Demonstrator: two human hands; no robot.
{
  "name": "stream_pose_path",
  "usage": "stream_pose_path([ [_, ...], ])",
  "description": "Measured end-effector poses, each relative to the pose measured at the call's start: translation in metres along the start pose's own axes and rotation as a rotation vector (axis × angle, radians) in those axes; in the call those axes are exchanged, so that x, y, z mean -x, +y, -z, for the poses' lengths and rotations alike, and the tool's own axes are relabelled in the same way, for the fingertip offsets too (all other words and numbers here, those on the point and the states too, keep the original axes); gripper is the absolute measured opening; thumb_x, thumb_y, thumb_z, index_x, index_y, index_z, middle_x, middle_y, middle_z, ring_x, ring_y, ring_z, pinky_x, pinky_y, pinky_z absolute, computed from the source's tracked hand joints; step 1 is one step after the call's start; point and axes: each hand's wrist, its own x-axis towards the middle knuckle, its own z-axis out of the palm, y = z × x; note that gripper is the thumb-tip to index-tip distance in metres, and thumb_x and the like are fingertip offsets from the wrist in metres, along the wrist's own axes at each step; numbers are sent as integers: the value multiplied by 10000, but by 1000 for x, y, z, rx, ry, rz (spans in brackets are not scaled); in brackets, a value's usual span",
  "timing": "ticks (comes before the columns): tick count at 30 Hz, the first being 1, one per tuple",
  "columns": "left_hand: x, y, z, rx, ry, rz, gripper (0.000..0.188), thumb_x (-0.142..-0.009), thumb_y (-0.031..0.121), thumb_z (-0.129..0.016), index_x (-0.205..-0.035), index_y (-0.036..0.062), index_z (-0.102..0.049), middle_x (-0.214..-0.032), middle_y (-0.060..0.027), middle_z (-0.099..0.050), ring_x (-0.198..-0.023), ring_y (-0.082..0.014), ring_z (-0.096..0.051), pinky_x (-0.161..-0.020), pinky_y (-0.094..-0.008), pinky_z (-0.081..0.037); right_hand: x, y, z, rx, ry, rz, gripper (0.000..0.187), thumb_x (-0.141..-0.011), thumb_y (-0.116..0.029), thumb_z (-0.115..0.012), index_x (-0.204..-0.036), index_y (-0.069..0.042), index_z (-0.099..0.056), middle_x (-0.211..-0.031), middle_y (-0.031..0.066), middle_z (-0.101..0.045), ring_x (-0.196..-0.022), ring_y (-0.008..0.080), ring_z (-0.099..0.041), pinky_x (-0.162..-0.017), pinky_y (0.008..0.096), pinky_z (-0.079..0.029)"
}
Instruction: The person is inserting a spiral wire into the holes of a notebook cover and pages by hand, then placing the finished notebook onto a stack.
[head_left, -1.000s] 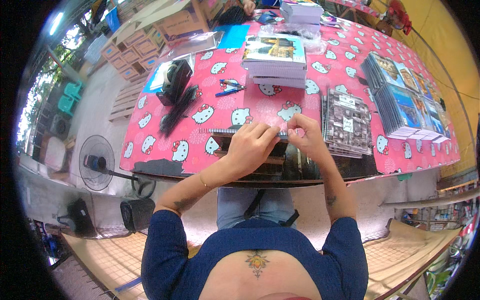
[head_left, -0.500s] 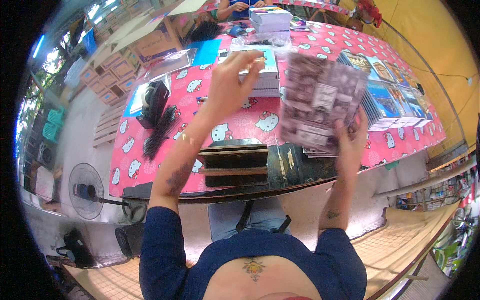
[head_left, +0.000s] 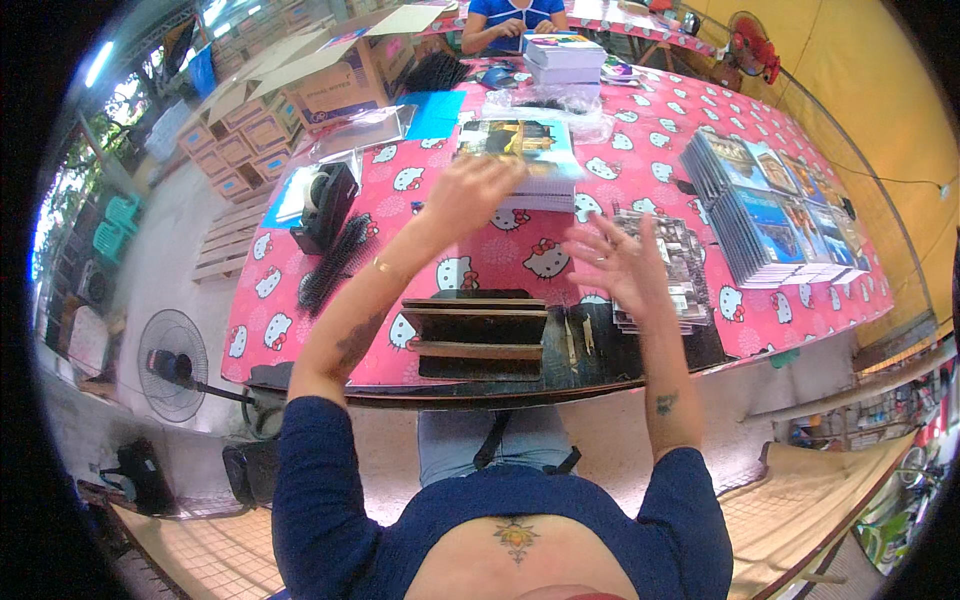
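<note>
My left hand (head_left: 478, 195) reaches to the stack of books (head_left: 540, 193) in the middle of the table. Its curled fingers close on the near left edge of the top book (head_left: 530, 142), which has a colourful cover and a blurred, slightly raised near edge. My right hand (head_left: 628, 262) is open and holds nothing, its fingers spread in the air. Just beyond it on the right lies a pile of books with grey photo-collage covers (head_left: 685, 275). In front of me stands a dark wooden slotted block (head_left: 475, 345).
A tape dispenser (head_left: 325, 205) and a black mesh strip (head_left: 338, 265) lie at the left. Stacked books with blue covers (head_left: 775, 225) stand at the right. Farther back are plastic wrap (head_left: 590, 120), a book stack (head_left: 563, 65), an open carton (head_left: 340, 85) and another person (head_left: 510, 25).
My right hand has let go of the grey-covered book, now on the pile at the right, and moved left, opening. My left hand has closed on the top book of the middle stack.
</note>
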Motion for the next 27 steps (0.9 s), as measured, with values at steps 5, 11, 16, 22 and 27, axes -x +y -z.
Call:
stream_pose_path([
  [5,60,65,85,222,-280,-147,412,-845,181,-665,-1240,81,-605,-1231,-88,-634,-1176,-251,-595,-1009,-394,-455,-7,38,-29,49,42,-81,419,-867,-97,-703,-1234,21,-539,-1141,129,-649,-1044,224,-650,-850,419,-565],
  [11,97,64,83,1172,119,911,920,-796,-43,-697,-1532,16,-148,-1442,-154,-383,-1323,-216,-410,-1112,-373,-325,10,53,-26,541,1,155,340,-881,-77,-705,-1195,-21,-588,-1079,23,-670,-977,137,-622,-875,310,-490],
  [16,83,90,94,1274,202,938,925,-800,-117,-629,-1542,24,-96,-1414,-154,-395,-1324,-209,-392,-1093,-337,-339,25,66,-16,533,51,129,330,-884,-63,-702,-1191,-38,-583,-1076,16,-651,-1001,122,-592,-909,308,-466],
  [22,75,114,108,-39,13,385,689,-745,150,-659,-1412,158,-483,-1454,-196,-406,-1359,-350,-390,-1111,-679,-87,31,104,-33,830,1,295,541,-894,-215,-722,-1328,-29,-458,-1226,82,-562,-1124,197,-521,-1007,350,-395],
  [27,104,135,93,2,-371,451,643,-783,191,-672,-1397,145,-489,-1462,-126,-433,-1377,-322,-383,-1139,-643,-99,20,132,-23,867,-36,282,804,-853,-281,-759,-1472,-11,-324,-1354,174,-494,-1270,273,-472,-1077,373,-346],
])
